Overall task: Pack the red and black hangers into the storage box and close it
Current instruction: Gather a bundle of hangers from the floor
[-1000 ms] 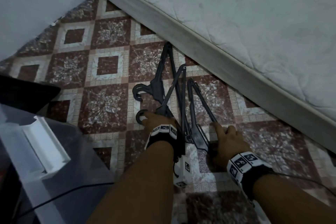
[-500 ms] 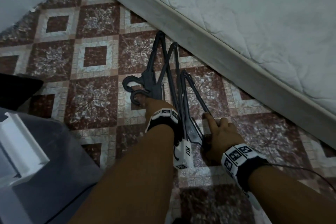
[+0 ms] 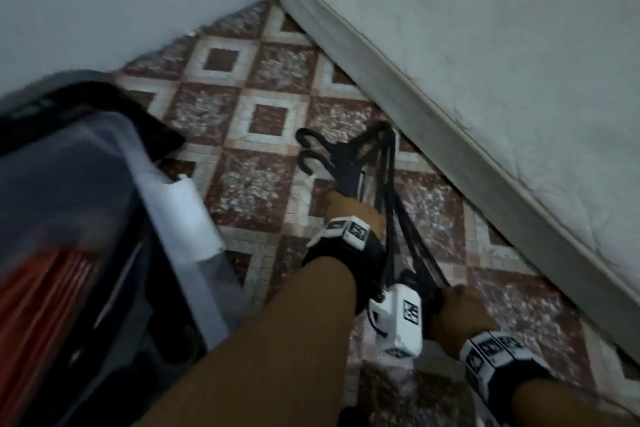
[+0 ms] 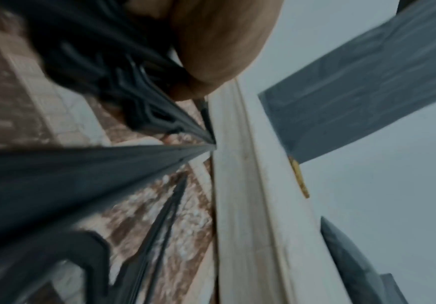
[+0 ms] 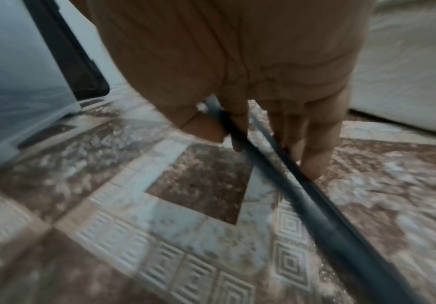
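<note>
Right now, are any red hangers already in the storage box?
Yes, the head view shows red hangers lying inside the open storage box, while the black hangers remain outside.

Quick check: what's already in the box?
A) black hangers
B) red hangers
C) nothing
B: red hangers show through the box wall, while the black hangers are outside it, gripped by the left hand and right hand.

Black hangers (image 3: 349,163): thin dark plastic, bunched together, hooks side by side pointing left, bars running down toward the lower right, over the patterned floor beside the mattress edge.
Red hangers (image 3: 45,284): blurred red stack lying inside the box.
Storage box (image 3: 183,215): translucent, lid off, at left.
</note>
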Motion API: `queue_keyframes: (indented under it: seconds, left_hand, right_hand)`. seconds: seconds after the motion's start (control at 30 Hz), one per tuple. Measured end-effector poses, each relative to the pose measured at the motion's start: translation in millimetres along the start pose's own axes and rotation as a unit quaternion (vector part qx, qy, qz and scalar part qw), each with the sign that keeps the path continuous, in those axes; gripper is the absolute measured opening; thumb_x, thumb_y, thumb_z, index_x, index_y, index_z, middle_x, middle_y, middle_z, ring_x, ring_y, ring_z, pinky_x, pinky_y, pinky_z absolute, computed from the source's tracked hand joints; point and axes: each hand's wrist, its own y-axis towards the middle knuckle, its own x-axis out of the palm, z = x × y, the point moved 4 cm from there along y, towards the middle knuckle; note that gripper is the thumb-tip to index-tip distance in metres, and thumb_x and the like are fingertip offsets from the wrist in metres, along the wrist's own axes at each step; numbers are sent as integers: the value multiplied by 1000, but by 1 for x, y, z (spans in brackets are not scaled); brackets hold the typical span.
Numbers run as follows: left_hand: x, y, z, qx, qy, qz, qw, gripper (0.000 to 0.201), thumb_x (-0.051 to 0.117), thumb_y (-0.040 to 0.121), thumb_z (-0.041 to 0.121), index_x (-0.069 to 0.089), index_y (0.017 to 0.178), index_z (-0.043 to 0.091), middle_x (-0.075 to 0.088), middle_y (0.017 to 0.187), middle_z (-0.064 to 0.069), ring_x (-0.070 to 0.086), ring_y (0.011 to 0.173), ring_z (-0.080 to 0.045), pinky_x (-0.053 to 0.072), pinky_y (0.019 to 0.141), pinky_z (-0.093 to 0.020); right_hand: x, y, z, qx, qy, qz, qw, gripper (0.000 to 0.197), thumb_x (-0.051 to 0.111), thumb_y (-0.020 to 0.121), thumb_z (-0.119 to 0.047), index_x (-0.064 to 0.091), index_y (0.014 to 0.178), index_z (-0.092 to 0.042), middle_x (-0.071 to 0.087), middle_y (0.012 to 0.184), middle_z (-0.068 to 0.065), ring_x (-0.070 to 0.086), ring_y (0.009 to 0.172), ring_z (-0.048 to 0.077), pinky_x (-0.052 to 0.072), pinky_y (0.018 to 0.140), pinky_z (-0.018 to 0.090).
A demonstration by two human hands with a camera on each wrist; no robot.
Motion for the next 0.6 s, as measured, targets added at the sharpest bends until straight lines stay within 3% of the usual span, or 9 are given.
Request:
queue_keyframes:
  seconds: [0.03, 0.07, 0.1, 0.13, 0.23, 0.3, 0.37, 0.5, 0.6]
  left_hand:
    - [-10, -15, 0, -11, -82, 11, 996, 39, 51, 97, 12, 47, 135, 4, 55, 131, -19, 43, 74, -8, 35, 70, -7]
    - [-20, -29, 1, -12, -89, 4, 996, 23, 49, 98, 10, 56, 118, 2, 60, 119, -18, 49, 79, -16, 44, 85, -21]
    - [-29, -45, -2, 27, -46, 6, 999, 14, 47, 98, 10, 57, 104, 3, 62, 107, -17, 52, 83, -25, 44, 93, -36]
    - [-42, -62, -6, 22, -34, 6, 999, 13, 48, 99, 12, 57, 102, 5, 62, 103, -16, 53, 87, -31, 42, 94, -42]
    - [-97, -118, -19, 14, -132, 147, 980, 40, 54, 96, 21, 47, 132, 3, 58, 124, -18, 57, 107, -36, 44, 83, -38]
    - [-133, -160, -33, 35, -189, 183, 964, 41, 53, 97, 24, 41, 132, 6, 60, 112, -14, 59, 83, -28, 45, 63, -33]
    - [-172, -211, -53, 60, -189, 241, 950, 32, 52, 98, 29, 43, 122, 10, 58, 89, -7, 54, 64, -20, 36, 47, -28]
    - [-236, -307, -98, 70, -127, 337, 930, 29, 55, 93, 31, 46, 115, 15, 57, 88, -2, 58, 76, -26, 40, 61, -30]
    - [-263, -359, -141, 49, -102, 410, 905, 28, 55, 92, 30, 43, 112, 15, 51, 89, -4, 49, 77, -26, 36, 68, -30]
  right_hand:
    - [-9, -7, -5, -8, 16, 2, 1000, 29, 52, 93, -48, 54, 108, -23, 57, 118, 10, 58, 96, 25, 50, 81, 31]
    - [-19, -15, -10, -21, 21, 2, 1000, 24, 49, 96, -49, 54, 99, -25, 64, 110, 8, 60, 84, 21, 47, 72, 27]
    - [-31, -25, -17, -31, 11, 0, 999, 23, 48, 97, -51, 53, 94, -28, 67, 102, 7, 58, 75, 19, 43, 66, 27]
    - [-43, -35, -26, -41, -2, 1, 999, 21, 48, 98, -48, 55, 93, -28, 68, 98, 7, 59, 75, 20, 42, 63, 28]
    - [-81, -65, -57, -63, -5, 26, 998, 19, 49, 99, -24, 64, 103, -13, 66, 102, 14, 59, 80, 26, 42, 60, 30]
    - [-111, -98, -86, -84, 8, 55, 995, 16, 46, 100, -20, 59, 98, -11, 61, 91, 13, 57, 72, 24, 36, 52, 27]
    - [-145, -141, -123, -127, 38, 104, 986, 12, 44, 101, -21, 53, 99, -14, 61, 85, 13, 59, 69, 25, 38, 54, 26]
    - [-208, -235, -199, -238, 109, 200, 944, 11, 49, 98, -23, 53, 89, -17, 57, 68, 6, 59, 65, 28, 35, 50, 24]
    - [-232, -302, -256, -318, 270, 176, 892, 20, 53, 91, -17, 59, 109, -22, 66, 86, 12, 68, 74, 33, 58, 62, 40]
